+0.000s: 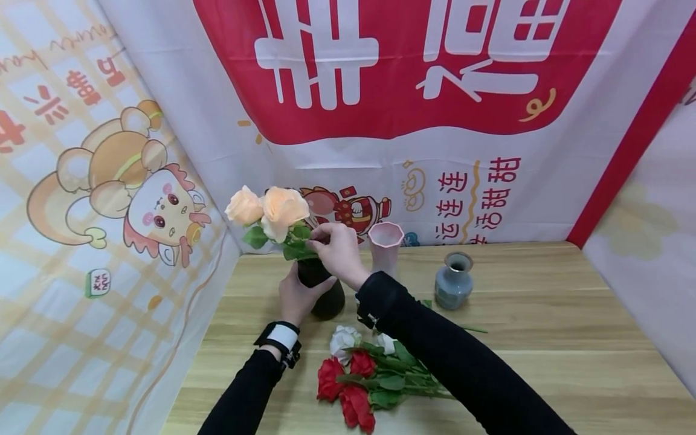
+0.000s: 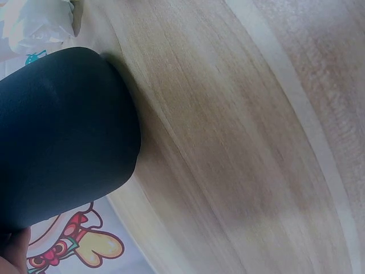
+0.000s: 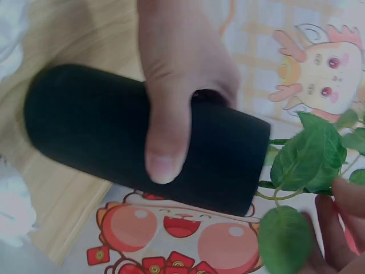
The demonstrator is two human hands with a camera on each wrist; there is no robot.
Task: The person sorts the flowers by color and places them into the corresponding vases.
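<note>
Left hand (image 1: 296, 296) wraps around a matte black vase (image 1: 326, 296), upright near the back-left of the wooden counter (image 1: 544, 338). Right hand (image 1: 337, 248) pinches the leafy stems at its mouth. Two peach roses (image 1: 269, 211) are up in that vase. Two more vases stand just to the right: one pink (image 1: 385, 244), one grey-blue (image 1: 454, 281). Lying in front are red roses (image 1: 348, 386), three as I count, and two white (image 1: 345, 338).

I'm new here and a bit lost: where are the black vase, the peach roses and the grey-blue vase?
black vase (image 3: 91, 123): right wrist view, on its dark side wall.
peach roses (image 1: 283, 208): head view, on the larger bloom's petals.
grey-blue vase (image 1: 453, 289): head view, on its rounded belly.
</note>
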